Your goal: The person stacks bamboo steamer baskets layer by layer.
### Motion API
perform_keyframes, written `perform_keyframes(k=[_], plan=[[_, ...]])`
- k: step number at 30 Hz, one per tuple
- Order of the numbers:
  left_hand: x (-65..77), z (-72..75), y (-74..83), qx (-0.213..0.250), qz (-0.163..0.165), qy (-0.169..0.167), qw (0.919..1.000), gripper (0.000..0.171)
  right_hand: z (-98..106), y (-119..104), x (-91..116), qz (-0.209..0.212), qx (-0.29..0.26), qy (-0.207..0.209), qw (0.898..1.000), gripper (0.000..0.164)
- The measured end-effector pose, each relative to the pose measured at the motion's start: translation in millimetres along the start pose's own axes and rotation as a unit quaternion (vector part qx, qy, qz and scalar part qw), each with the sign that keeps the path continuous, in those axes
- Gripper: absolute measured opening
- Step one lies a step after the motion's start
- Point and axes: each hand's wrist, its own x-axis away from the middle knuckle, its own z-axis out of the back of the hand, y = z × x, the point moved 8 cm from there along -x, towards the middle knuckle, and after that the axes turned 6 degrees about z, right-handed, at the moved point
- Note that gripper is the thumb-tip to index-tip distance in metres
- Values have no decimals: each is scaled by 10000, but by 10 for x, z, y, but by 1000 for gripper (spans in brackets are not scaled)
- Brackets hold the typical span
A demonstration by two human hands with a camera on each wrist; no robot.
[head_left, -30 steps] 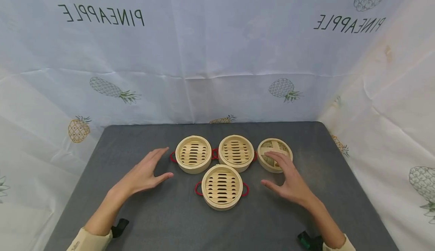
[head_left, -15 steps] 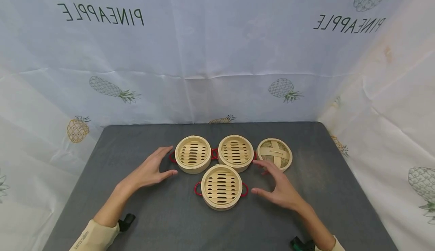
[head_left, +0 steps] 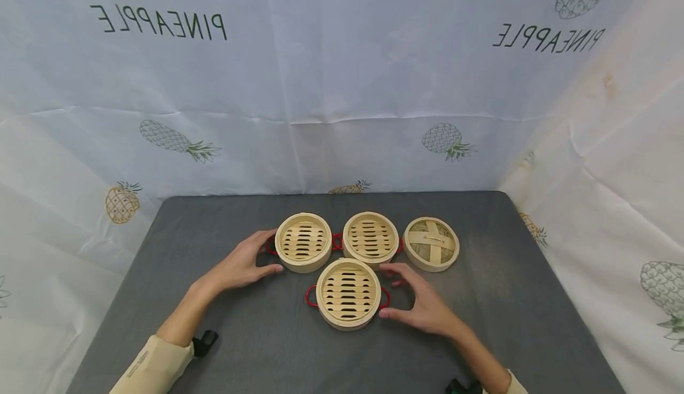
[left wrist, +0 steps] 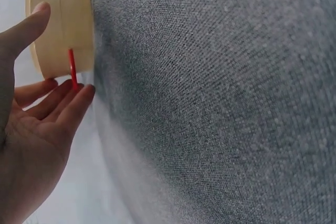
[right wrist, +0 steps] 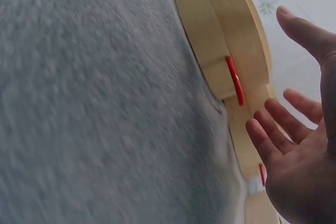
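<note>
Three small round bamboo steamer baskets with slatted bottoms and red side handles sit on the dark table. My left hand (head_left: 240,267) is at the left side of the back left steamer basket (head_left: 303,245), thumb and fingers spread. In the left wrist view its fingertips lie right by that basket's red handle (left wrist: 72,67). My right hand (head_left: 426,310) is spread at the right side of the front steamer basket (head_left: 348,296), near its handle (head_left: 385,298). In the right wrist view a gap shows between the thumb and the basket wall (right wrist: 218,19).
Behind the front basket stands the third steamer basket (head_left: 371,240), its handle meeting the left one's. A woven bamboo lid (head_left: 431,244) lies to its right. The grey-black table (head_left: 256,352) ends at a pale curtain (head_left: 331,85) printed with pineapples.
My right hand has moved left and nearer, from over the lid to beside the front basket. My left hand has moved slightly right, up to the back left basket. The baskets have stayed put.
</note>
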Motion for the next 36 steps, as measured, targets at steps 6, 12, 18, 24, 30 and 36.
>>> perform_keyframes(k=[6, 12, 18, 24, 30, 36], plan=[[-31, -39, -38, 143, 13, -64, 9999, 87, -125, 10, -41, 35, -226, 2, 9997, 89], [-65, -95, -107, 523, 139, -190, 9984, 87, -205, 14, -64, -143, -521, 40, 9985, 94], [-82, -92, -101, 402, 1, -74, 9992, 84, -249, 15, -68, -280, -388, 59, 9988, 101], [-102, -114, -108, 298, -63, -69, 9995, 81, -312, 22, -61, -404, 183, -64, 9990, 114], [-126, -117, -87, 255, -162, -44, 9995, 78, -385, -18, -70, -516, 590, 25, 9969, 124], [-119, -100, -75, 256, -192, -45, 9995, 76, -450, -51, -93, -632, 749, 192, 9950, 131]])
